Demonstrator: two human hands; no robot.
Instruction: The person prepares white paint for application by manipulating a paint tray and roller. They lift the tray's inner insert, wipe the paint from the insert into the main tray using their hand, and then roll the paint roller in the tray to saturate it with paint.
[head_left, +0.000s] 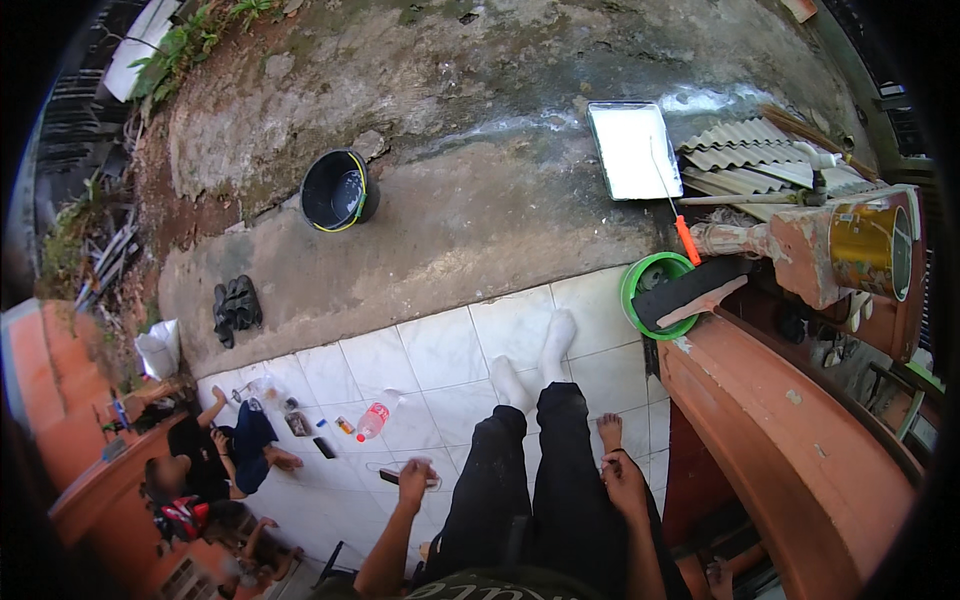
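My left hand (414, 484) is raised at my left side, its fingers drawn together. A thin pale cord-like line shows at its fingertips, but whatever it holds is too small to name. Beneath it on the white tiles lies a small dark device (389, 476) with a thin cable. My right hand (626, 486) hangs beside my right thigh with curled fingers, in front of dark trouser cloth; I cannot make out anything in it. My feet, in white socks (558, 338), stand on the tiled floor (425, 352). Another person's bare foot (610, 432) rests just beyond my right hand.
A green bucket (629, 297) stands at the tile edge by an orange-brown wall (790, 440). Ahead are a paint tray (625, 150), an orange-handled roller (687, 240) and a black bucket (338, 190). A plastic bottle (373, 421) lies left; people sit beyond it.
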